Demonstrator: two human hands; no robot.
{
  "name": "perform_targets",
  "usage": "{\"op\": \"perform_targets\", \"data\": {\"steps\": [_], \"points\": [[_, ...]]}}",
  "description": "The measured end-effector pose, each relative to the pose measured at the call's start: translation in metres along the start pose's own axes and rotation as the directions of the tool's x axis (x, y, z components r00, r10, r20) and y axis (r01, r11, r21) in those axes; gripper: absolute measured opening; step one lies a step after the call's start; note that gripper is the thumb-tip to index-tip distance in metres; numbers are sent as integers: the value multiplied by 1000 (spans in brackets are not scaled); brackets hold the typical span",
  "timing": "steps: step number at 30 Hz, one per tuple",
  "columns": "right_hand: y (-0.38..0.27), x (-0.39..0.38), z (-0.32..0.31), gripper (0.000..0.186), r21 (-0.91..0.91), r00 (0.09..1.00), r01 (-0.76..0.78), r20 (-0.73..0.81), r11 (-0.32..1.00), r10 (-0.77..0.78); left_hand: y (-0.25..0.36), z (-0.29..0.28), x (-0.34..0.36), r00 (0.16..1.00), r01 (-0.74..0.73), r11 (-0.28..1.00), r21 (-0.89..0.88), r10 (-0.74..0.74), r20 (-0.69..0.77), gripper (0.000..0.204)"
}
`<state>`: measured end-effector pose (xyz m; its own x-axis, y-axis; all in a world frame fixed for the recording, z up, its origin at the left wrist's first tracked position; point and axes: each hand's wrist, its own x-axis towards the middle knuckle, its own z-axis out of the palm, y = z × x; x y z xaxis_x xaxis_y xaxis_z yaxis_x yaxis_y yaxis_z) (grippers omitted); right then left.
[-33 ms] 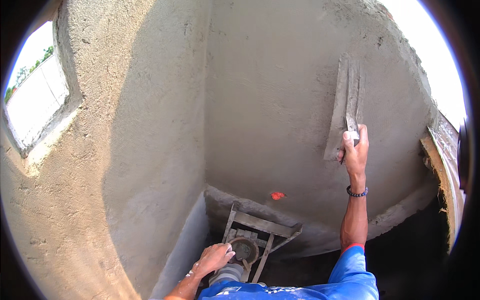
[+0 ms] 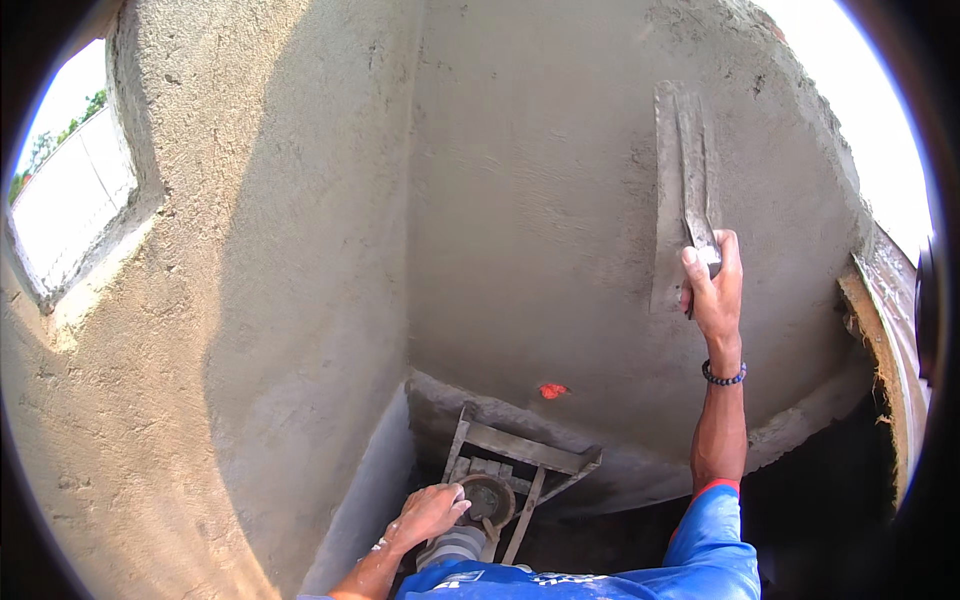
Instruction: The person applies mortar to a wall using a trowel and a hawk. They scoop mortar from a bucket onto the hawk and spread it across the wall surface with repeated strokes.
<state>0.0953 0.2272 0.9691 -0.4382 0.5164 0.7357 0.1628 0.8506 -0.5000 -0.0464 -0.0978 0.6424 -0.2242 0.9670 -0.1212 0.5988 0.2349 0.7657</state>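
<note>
My right hand point(image 2: 715, 280) is closed round the handle of a long, mortar-smeared plastering trowel point(image 2: 672, 180). Its blade lies against the grey plastered wall point(image 2: 520, 200), nearly upright, on the right part of the wall. Low down, my left hand point(image 2: 428, 513) is closed at the rim of a round brown bucket point(image 2: 508, 490), which has grey mortar inside. The fingertips curl at the rim, partly hidden from sight. White smears mark the left wrist.
Behind the bucket stands a frame of wooden bars point(image 2: 520, 447). A red spot point(image 2: 552, 391) shows low on the wall. The left wall point(image 2: 160, 400) is partly sunlit and has a window opening point(image 2: 75, 190). A rough-edged board point(image 2: 885, 360) juts in at right.
The trowel has slid a little up the wall and stands more upright, its top shifted left. My right forearm has swung slightly right. The left hand stays at the bucket.
</note>
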Motion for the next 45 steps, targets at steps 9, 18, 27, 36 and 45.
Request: {"op": "perform_targets", "data": {"steps": [9, 18, 27, 36, 45], "points": [[-159, 177, 45, 33, -684, 865, 393, 49, 615, -499, 45, 8, 31, 978, -209, 978, -3, 209, 1, 28], [36, 27, 136, 23, -594, 638, 770, 714, 234, -287, 29, 29, 7, 990, -127, 991, -38, 129, 61, 27], [141, -116, 85, 24, -395, 322, 802, 918, 449, 232, 6, 28, -31, 994, -78, 994, -70, 73, -75, 26], [-45, 171, -6, 40, -762, 819, 474, 196, 442, -540, 11, 37, -10, 998, -60, 998, -4, 61, 32, 29], [69, -6, 117, 29, -628, 660, 751, 701, 203, -269, 33, 39, 8, 988, -141, 987, -75, 146, 55, 29]]}}
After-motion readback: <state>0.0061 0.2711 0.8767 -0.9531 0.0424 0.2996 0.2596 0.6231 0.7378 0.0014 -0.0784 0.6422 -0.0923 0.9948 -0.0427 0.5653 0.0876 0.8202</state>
